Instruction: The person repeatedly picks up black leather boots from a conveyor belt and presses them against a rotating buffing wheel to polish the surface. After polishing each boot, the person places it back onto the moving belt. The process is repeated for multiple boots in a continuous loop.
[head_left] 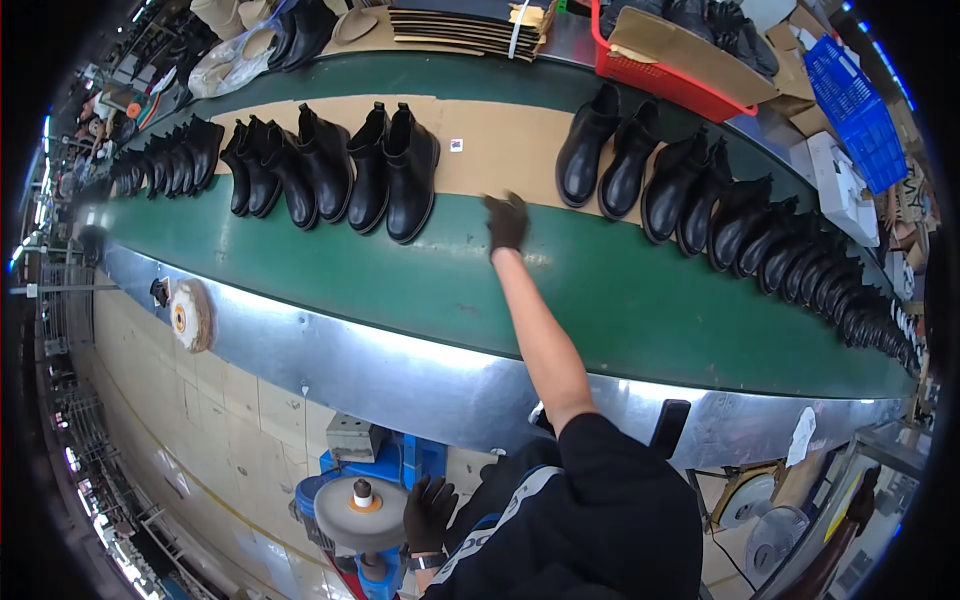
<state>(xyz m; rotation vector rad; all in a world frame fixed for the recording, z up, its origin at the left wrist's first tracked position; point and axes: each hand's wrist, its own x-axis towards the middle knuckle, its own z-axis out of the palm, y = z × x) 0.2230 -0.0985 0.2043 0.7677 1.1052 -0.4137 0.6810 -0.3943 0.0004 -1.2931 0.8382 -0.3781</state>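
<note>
My right hand (507, 222), in a dark glove, reaches out over the green conveyor belt (450, 275). It looks slightly blurred, the thumb stands apart from the fingers, and nothing shows in it. To its left stand several black ankle boots (408, 180) in a row, toes toward me; to its right is another boot (588, 150), at the head of a longer row. Down by a round grey wheel (362, 512), my left hand (430, 512) is gloved too, with its fingers apart and holding nothing visible.
Brown cardboard sheeting (500, 140) lies under the boots. A metal ledge (400, 375) edges the belt, with a white round buffing wheel (190, 315) at left and a black flat object (670, 428) at right. Behind the belt are a red crate (680, 78) and a blue crate (850, 110).
</note>
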